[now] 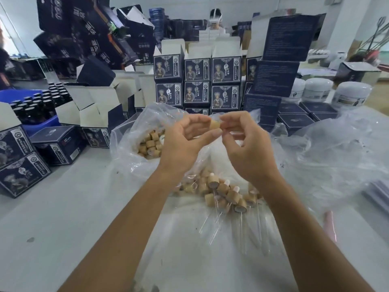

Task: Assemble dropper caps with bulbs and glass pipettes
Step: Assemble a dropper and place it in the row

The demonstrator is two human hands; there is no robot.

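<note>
Wooden cap (215, 124) sits pinched between left hand (185, 142) and right hand (244, 144); the bulb seemingly enters from the right.

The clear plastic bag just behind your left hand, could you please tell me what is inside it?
The plastic bag holds loose bamboo-coloured caps, piled near its opening. The left hand and crumpled plastic cover the rest, so how many there are cannot be seen.

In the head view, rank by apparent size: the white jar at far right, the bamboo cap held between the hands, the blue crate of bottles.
1. Blue crate, though boxes partly hide it.
2. White jar.
3. Bamboo cap, smallest although nearest the camera.
</note>
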